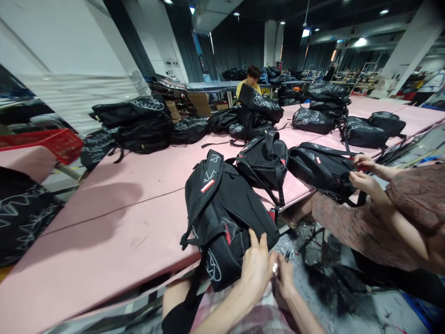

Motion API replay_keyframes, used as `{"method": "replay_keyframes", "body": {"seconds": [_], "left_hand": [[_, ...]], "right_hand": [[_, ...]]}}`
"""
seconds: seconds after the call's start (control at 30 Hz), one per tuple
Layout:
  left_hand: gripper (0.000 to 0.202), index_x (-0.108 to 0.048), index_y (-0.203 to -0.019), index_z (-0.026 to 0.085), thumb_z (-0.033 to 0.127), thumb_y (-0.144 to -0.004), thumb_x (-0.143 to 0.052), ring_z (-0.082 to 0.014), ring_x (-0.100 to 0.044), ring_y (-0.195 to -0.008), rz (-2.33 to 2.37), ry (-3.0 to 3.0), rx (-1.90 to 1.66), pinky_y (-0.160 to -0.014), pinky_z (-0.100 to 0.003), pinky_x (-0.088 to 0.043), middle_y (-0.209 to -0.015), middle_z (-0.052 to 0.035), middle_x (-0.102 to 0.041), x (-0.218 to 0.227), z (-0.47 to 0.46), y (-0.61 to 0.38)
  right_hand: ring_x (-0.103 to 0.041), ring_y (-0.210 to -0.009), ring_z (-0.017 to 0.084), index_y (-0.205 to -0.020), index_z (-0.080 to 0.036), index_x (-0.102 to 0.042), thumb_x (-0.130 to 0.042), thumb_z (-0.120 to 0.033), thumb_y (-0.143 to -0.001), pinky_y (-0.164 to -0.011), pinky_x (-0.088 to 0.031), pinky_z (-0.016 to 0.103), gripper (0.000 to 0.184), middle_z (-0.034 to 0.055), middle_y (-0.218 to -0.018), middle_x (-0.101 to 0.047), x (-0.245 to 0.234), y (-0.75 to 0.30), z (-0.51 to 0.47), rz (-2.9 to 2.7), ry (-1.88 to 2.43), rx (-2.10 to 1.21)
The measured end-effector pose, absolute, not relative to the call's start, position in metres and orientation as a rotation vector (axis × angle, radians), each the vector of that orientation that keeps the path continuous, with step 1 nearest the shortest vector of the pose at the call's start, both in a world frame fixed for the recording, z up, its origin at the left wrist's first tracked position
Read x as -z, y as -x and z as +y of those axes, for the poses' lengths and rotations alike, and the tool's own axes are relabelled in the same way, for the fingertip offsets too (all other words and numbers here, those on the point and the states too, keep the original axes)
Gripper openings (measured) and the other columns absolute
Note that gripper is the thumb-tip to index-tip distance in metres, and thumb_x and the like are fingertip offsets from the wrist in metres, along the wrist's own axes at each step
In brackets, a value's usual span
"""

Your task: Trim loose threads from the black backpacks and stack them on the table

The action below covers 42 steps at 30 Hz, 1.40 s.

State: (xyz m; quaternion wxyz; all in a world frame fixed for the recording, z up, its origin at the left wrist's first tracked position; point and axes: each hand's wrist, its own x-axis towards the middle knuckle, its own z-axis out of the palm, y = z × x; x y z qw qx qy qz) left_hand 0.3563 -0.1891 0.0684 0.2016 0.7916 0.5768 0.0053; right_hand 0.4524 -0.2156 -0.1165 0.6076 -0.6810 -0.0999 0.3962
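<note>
A black backpack with white scribbled print and a red-and-white label lies at the table's front edge, its near end hanging over towards my lap. My left hand grips its near right side, with two fingers laid over the black fabric. Close beside it, just off the bag, my right hand has its fingers closed. A small shiny piece shows between the two hands, too small to identify. Whatever the right fingers hold is hidden.
Another black backpack lies just beyond mine. To the right, a co-worker's hands handle a further backpack. Stacked backpacks line the far side of the pink table. A red crate stands at left.
</note>
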Motion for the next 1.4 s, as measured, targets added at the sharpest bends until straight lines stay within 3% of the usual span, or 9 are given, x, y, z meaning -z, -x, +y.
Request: {"method": "replay_keyframes", "body": {"seconds": [0.07,0.17,0.3,0.47,0.57,0.7,0.9,1.07,1.4], "left_hand": [[0.044,-0.045,-0.128,0.013,0.031,-0.088,-0.039,-0.0258,-0.066,-0.085,1.625,-2.242,0.011,-0.075,-0.034,-0.050,-0.142,-0.0296,-0.021,-0.065,-0.191,-0.359],[0.039,-0.050,-0.122,0.013,0.029,-0.087,-0.040,-0.0263,-0.067,-0.082,1.628,-2.278,0.040,-0.072,-0.036,-0.051,-0.142,-0.0287,-0.024,-0.063,-0.192,-0.366],[0.036,-0.055,-0.114,0.006,0.022,-0.083,-0.044,-0.0267,-0.065,-0.086,1.582,-2.247,0.072,-0.077,-0.035,-0.050,-0.127,-0.0268,-0.045,-0.060,-0.194,-0.367],[0.037,-0.055,-0.119,0.017,0.022,-0.084,-0.045,-0.0214,-0.062,-0.097,1.255,-2.310,-0.169,-0.085,-0.030,-0.048,-0.129,-0.0147,-0.049,-0.070,-0.184,-0.329],[0.034,-0.063,-0.109,0.024,0.018,-0.086,-0.039,-0.0199,-0.064,-0.090,1.247,-2.546,-0.117,-0.080,-0.029,-0.048,-0.098,-0.0081,-0.066,-0.097,-0.153,-0.305],[0.029,-0.067,-0.100,0.022,0.016,-0.084,-0.043,-0.0215,-0.065,-0.070,1.137,-2.918,0.326,-0.062,-0.029,-0.047,-0.078,-0.0088,-0.067,-0.128,-0.103,-0.311],[0.022,-0.067,-0.068,0.012,0.015,-0.081,-0.050,-0.0223,-0.065,-0.065,0.891,-3.056,0.578,-0.061,-0.028,-0.047,-0.064,-0.0138,-0.065,-0.116,-0.077,-0.340],[0.022,-0.067,-0.070,0.011,0.016,-0.081,-0.049,-0.0217,-0.065,-0.066,0.895,-3.050,0.574,-0.063,-0.029,-0.046,-0.066,-0.0146,-0.066,-0.106,-0.072,-0.334],[0.026,-0.069,-0.080,0.022,0.022,-0.075,-0.044,-0.0181,-0.063,-0.077,0.910,-2.829,0.581,-0.063,-0.023,-0.040,-0.084,-0.0047,-0.070,-0.117,-0.047,-0.322]], "right_hand": [[-0.040,-0.036,0.011,-0.063,-0.017,-0.058,-0.056,-0.050,-0.070,-0.037,-0.032,0.025,0.034,-0.0036,-0.044,-0.048,0.085,-0.471,-0.211,-0.221,1.627,-0.763],[-0.061,-0.074,0.018,-0.081,-0.016,-0.066,-0.057,-0.044,-0.073,-0.067,-0.047,0.028,0.031,0.0049,-0.078,-0.067,0.021,-0.485,-0.189,-0.748,1.501,-0.670],[-0.060,-0.097,0.024,-0.102,-0.022,-0.067,-0.069,-0.038,-0.062,-0.086,-0.043,0.033,0.042,0.0060,-0.101,-0.067,-0.035,-0.467,-0.147,-1.541,1.511,-0.767],[-0.062,-0.079,0.020,-0.087,-0.020,-0.069,-0.059,-0.028,-0.070,-0.072,-0.043,0.027,0.021,0.0038,-0.080,-0.068,-0.024,-0.448,-0.115,-1.601,1.588,-0.821],[-0.056,-0.065,0.014,-0.077,-0.017,-0.066,-0.058,-0.030,-0.070,-0.061,-0.040,0.023,0.017,-0.0004,-0.068,-0.063,-0.008,-0.453,-0.107,-1.464,1.512,-0.942],[-0.046,-0.056,0.010,-0.072,-0.015,-0.060,-0.065,-0.031,-0.061,-0.052,-0.033,0.020,0.020,-0.0042,-0.061,-0.054,-0.003,-0.459,-0.102,-1.307,1.429,-1.086],[-0.040,-0.050,0.007,-0.068,-0.016,-0.054,-0.064,-0.024,-0.057,-0.046,-0.028,0.019,0.017,-0.0061,-0.056,-0.047,-0.005,-0.458,-0.103,-1.239,1.372,-1.189],[-0.043,-0.053,0.008,-0.068,-0.015,-0.055,-0.064,-0.020,-0.056,-0.049,-0.032,0.019,0.016,-0.0051,-0.059,-0.051,0.000,-0.456,-0.102,-1.227,1.412,-1.174],[-0.038,-0.049,0.006,-0.074,-0.016,-0.053,-0.067,-0.028,-0.060,-0.048,-0.030,0.019,0.022,-0.0081,-0.055,-0.046,-0.009,-0.467,-0.099,-1.175,1.362,-1.244]]}}
